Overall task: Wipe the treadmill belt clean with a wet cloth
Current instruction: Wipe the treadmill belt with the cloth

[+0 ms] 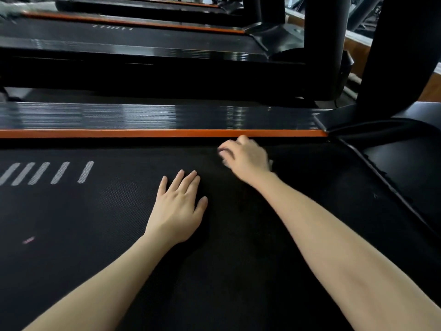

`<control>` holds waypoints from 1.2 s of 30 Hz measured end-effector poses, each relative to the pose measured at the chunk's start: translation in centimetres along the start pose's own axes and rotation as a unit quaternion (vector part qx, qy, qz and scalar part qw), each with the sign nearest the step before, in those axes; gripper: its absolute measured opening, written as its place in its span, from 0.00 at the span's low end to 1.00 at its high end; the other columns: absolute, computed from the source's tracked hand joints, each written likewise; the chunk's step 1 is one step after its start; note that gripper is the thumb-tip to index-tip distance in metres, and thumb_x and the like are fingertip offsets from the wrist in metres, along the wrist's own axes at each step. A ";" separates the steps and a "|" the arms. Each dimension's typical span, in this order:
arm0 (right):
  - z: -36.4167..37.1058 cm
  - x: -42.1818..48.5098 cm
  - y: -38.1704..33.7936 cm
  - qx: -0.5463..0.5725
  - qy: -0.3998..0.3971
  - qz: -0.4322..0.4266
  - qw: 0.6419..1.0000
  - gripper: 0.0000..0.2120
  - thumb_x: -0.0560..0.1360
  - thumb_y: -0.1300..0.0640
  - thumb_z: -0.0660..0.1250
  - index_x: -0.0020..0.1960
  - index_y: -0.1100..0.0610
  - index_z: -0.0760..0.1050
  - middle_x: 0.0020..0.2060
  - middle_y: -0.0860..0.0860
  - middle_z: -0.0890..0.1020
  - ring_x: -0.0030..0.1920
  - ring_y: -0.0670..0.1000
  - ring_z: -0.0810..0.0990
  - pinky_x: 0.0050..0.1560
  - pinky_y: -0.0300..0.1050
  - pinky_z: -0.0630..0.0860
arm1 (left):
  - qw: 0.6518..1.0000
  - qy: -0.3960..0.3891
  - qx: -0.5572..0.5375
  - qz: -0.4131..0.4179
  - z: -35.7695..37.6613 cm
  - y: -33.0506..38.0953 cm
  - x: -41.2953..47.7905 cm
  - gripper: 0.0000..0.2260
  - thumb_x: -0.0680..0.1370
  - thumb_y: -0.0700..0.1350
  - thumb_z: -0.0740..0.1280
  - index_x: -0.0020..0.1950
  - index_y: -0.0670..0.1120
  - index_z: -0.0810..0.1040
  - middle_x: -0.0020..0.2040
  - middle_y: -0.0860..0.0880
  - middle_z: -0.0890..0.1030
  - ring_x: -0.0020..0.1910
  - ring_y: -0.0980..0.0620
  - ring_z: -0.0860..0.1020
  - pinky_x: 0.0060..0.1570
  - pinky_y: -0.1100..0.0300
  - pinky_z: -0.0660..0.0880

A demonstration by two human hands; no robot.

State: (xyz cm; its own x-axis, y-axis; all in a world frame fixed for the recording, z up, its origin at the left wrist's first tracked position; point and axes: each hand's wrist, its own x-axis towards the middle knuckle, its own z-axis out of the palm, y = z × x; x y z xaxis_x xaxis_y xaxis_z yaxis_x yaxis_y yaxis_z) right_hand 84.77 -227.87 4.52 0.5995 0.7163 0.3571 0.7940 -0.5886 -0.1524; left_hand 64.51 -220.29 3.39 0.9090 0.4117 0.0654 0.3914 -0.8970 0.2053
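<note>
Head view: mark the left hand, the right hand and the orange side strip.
left hand (177, 209): head view, back of the hand.
right hand (247, 158): head view, back of the hand, motion-blurred.
orange side strip (143, 133): head view, mid-length of its face.

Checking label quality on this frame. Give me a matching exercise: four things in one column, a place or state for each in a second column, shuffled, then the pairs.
Things:
1. left hand
2. right hand
3. stripes
4. trim

Place or state:
a. orange, along the far edge of the belt
b. flat on the belt, fingers straight
c. pale grey, on the belt at far left
d. blurred, curled over a pale cloth by the trim

Pairs: 1-b, 2-d, 3-c, 4-a
</note>
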 end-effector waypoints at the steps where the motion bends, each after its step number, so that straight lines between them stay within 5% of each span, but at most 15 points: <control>1: -0.2 0.2 1.3 -0.017 0.011 0.051 0.999 0.14 0.80 0.45 0.57 0.62 0.46 0.73 0.54 0.53 0.74 0.54 0.56 0.73 0.48 0.49 0.71 | 1.000 0.003 -0.005 0.000 0.0 0.1 -0.1 0.31 0.77 0.59 0.42 0.77 0.48 0.53 0.78 0.53 0.51 0.77 0.53 0.44 0.74 0.50 0.39; 5: -0.3 -0.5 0.0 0.001 0.002 0.094 0.996 0.14 0.81 0.46 0.56 0.62 0.49 0.74 0.54 0.54 0.73 0.54 0.57 0.73 0.48 0.48 0.71 | 0.999 0.015 -0.027 -0.010 -0.2 0.5 -0.1 0.23 0.83 0.51 0.49 0.77 0.45 0.53 0.78 0.51 0.52 0.77 0.52 0.44 0.74 0.50 0.39; 10: -3.5 -10.4 -4.1 0.081 0.016 -0.099 0.992 0.15 0.76 0.44 0.59 0.54 0.49 0.81 0.40 0.53 0.76 0.39 0.55 0.77 0.36 0.48 0.74 | 0.999 0.019 -0.039 -0.033 -0.3 0.5 0.0 0.23 0.83 0.45 0.49 0.77 0.41 0.53 0.78 0.45 0.52 0.77 0.47 0.45 0.74 0.51 0.40; 14: -6.6 -17.1 -3.2 0.127 -0.069 -0.209 0.967 0.16 0.77 0.42 0.58 0.57 0.47 0.80 0.41 0.51 0.76 0.39 0.50 0.76 0.37 0.44 0.73 | 0.999 0.020 -0.030 -0.033 -0.2 0.5 0.0 0.23 0.83 0.46 0.49 0.77 0.40 0.53 0.78 0.45 0.53 0.77 0.47 0.46 0.74 0.50 0.41; 21: -4.8 -10.9 -0.9 0.033 -0.017 0.033 0.999 0.14 0.79 0.43 0.58 0.60 0.44 0.77 0.48 0.49 0.74 0.51 0.52 0.76 0.43 0.43 0.69 | 0.999 0.020 -0.032 -0.030 0.0 0.4 0.0 0.23 0.82 0.46 0.49 0.76 0.40 0.54 0.78 0.44 0.53 0.77 0.46 0.46 0.74 0.49 0.42; 25: -7.3 -19.9 -6.2 0.097 -0.028 -0.081 0.992 0.18 0.76 0.42 0.57 0.56 0.48 0.80 0.41 0.50 0.75 0.39 0.53 0.77 0.35 0.47 0.75 | 0.999 0.020 -0.022 -0.028 0.0 0.4 -0.1 0.23 0.82 0.46 0.49 0.76 0.40 0.55 0.77 0.44 0.54 0.77 0.45 0.47 0.74 0.49 0.43; 29: -10.2 -25.3 -7.3 0.148 -0.103 -0.174 0.968 0.15 0.78 0.44 0.60 0.58 0.48 0.80 0.42 0.51 0.77 0.38 0.50 0.76 0.34 0.49 0.75 | 0.999 0.017 -0.019 -0.025 -0.3 0.4 -0.1 0.23 0.82 0.46 0.49 0.76 0.39 0.55 0.77 0.43 0.55 0.77 0.44 0.48 0.74 0.48 0.44; 36: -8.8 -24.0 -6.6 0.106 -0.060 -0.150 0.981 0.14 0.78 0.46 0.62 0.58 0.48 0.80 0.41 0.52 0.76 0.37 0.51 0.75 0.32 0.49 0.75 | 0.997 0.033 -0.066 -0.020 -2.1 0.2 -1.3 0.21 0.82 0.43 0.53 0.75 0.44 0.62 0.76 0.43 0.60 0.76 0.43 0.51 0.74 0.49 0.45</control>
State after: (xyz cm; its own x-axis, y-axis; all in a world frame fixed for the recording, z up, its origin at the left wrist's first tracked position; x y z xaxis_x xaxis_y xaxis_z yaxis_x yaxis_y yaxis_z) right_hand 64.26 -244.50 5.01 0.3329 0.8922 0.3052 0.9320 -0.2622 -0.2502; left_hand 63.08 -220.65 5.43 0.8797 0.4608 0.1178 0.4016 -0.8524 0.3348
